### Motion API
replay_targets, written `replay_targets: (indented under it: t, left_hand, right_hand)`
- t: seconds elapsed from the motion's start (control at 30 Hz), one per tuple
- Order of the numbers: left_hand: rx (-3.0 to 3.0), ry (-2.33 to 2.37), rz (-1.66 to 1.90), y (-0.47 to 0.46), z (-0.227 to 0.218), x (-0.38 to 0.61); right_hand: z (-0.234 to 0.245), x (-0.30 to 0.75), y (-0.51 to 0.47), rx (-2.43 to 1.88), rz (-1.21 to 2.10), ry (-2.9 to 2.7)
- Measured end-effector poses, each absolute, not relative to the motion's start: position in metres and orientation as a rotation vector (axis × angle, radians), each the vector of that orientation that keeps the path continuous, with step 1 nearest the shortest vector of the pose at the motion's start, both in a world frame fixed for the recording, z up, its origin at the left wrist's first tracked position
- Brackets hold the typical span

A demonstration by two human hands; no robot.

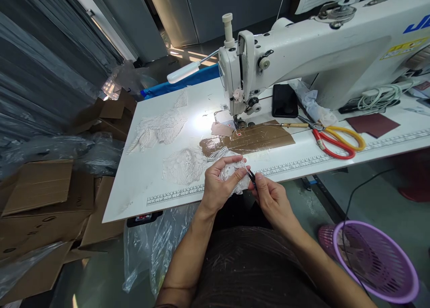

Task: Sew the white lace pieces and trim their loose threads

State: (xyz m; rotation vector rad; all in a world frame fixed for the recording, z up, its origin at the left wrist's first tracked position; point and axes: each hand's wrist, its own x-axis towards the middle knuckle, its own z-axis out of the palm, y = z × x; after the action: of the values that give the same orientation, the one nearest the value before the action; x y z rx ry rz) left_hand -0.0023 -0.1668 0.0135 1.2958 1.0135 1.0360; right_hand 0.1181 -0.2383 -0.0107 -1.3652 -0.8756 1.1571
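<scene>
My left hand (pixel 223 180) is closed on a piece of white lace fabric (pixel 231 170) at the table's front edge. More of the lace trails left onto the tabletop, next to a spread white lace piece (pixel 184 165). My right hand (pixel 268 192) grips small black thread snips (pixel 251 178), whose tips are at the lace's right edge. Behind my hands stands a white sewing machine (pixel 248 66), its needle above a brown taped sheet (pixel 265 137). Another white lace piece (pixel 164 125) lies farther back on the left.
Red-and-yellow-handled scissors (pixel 336 140), a wooden-handled tool (pixel 294 125) and a black phone (pixel 285 101) lie right of the needle. A printed ruler (pixel 178 195) runs along the front edge. Cardboard boxes (pixel 47 209) stand at left; a purple basket (pixel 403 258) sits on the floor at right.
</scene>
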Motion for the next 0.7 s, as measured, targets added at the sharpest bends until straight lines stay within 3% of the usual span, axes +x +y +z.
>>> replay_targets:
  t: [0.23, 0.53, 0.7]
  left_hand:
    - [1.465, 1.046, 1.042, -0.1670, 0.0191, -0.0021]
    - [1.062, 0.944, 0.933, -0.1685, 0.0128, 0.0002]
    - [1.161, 0.965, 0.984, -0.1677, 0.0153, 0.0015]
  right_hand:
    - [-0.0114, 0.1148, -0.2361, -1.365, 1.139, -0.824]
    - [-0.0151, 0.1151, -0.2375, -1.349, 1.174, -0.774]
    - [-0.0128, 0.1154, -0.2383, -1.366, 1.151, -0.805]
